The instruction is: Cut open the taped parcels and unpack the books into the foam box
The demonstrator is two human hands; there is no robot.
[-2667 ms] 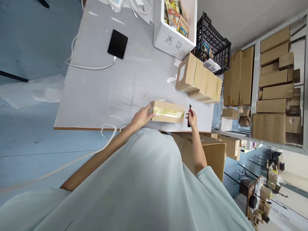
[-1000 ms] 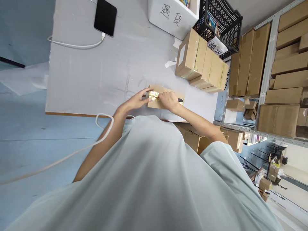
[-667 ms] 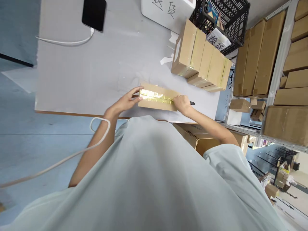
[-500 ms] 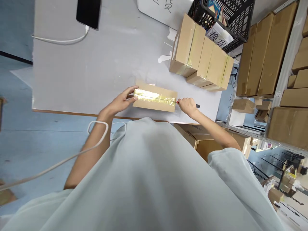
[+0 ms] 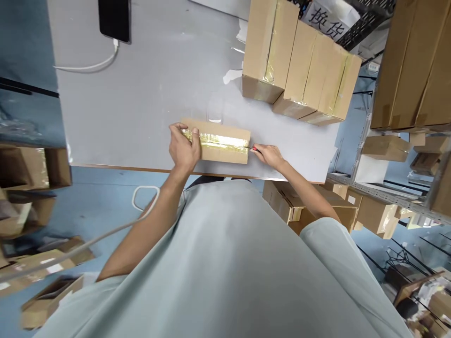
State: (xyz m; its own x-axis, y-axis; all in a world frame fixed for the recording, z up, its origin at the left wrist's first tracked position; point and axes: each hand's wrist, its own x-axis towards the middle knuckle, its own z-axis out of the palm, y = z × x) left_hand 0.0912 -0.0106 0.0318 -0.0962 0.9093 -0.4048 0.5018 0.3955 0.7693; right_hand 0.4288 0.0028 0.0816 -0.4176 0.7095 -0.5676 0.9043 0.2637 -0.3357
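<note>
A small cardboard box (image 5: 225, 153) with shiny yellowish tape along its top lies near the table's front edge. My left hand (image 5: 184, 146) grips the box's left end, thumb on the top and fingers round the far corner. At the box's right end my right hand (image 5: 269, 155) is closed round a tool (image 5: 254, 149) with a red part and a thin tip. The tip touches or nearly touches the tape at that end; the rest of the tool is hidden in my fingers.
Taped boxes (image 5: 310, 70) stand at the table's back right, by a black crate (image 5: 373, 23). A phone (image 5: 114, 19) with a white cable lies at the back left of the table (image 5: 141, 103). Open boxes (image 5: 24, 171) lie on the left, and shelving (image 5: 391, 199) is at the right.
My left hand has moved further over the box's left end, its thumb now on top. The tool's tip now lies at the tape's right end, and its dark rear end no longer shows. The view has shifted.
</note>
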